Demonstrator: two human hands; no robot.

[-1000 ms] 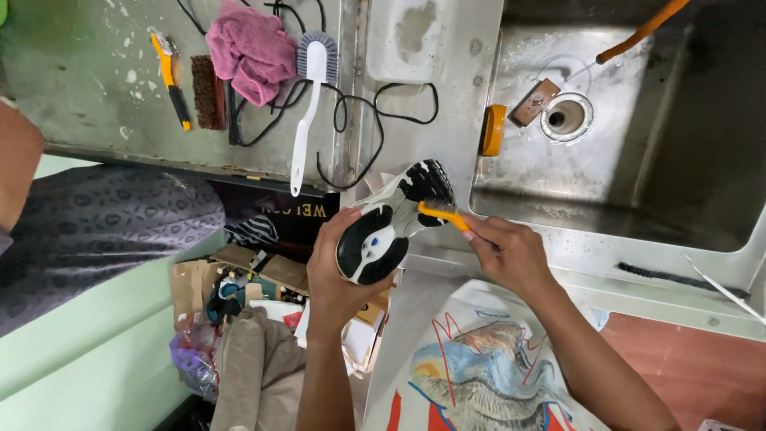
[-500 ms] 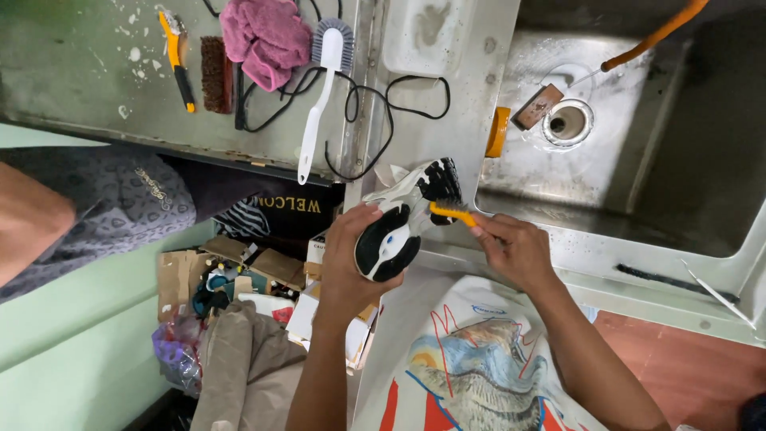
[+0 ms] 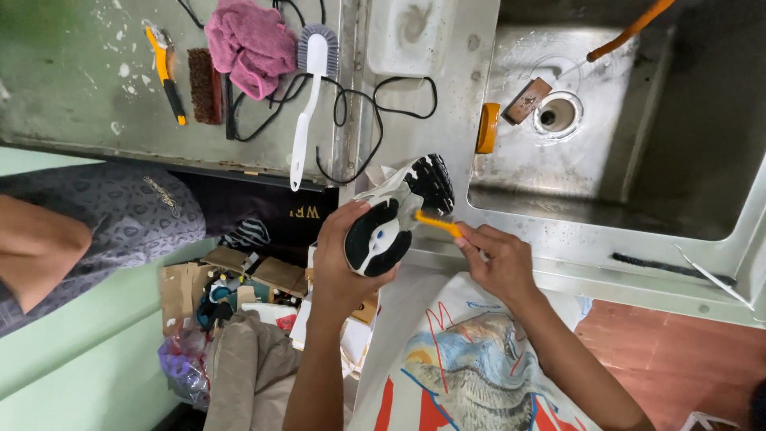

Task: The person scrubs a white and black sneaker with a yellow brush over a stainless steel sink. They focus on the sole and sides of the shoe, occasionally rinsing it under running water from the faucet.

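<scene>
My left hand (image 3: 339, 267) grips a black and white sneaker (image 3: 395, 215), sole turned up toward me, held just in front of the sink's edge. My right hand (image 3: 495, 259) holds a small yellow-handled brush (image 3: 437, 223) whose bristle end presses against the sole near its middle. Both forearms rise from the bottom of the view over my printed white shirt (image 3: 471, 367).
A steel sink (image 3: 638, 183) with a drain (image 3: 556, 115), a brown block and an orange hose lies to the right. On the green counter (image 3: 80, 80) are a long white brush (image 3: 307, 96), a pink cloth (image 3: 251, 44), a brown brush, a yellow tool and black cords. Another person's arm (image 3: 40, 247) is at left, above cluttered boxes.
The brush has slid down along the sole toward its middle. The view shifted slightly, and the other person's arm at left moved.
</scene>
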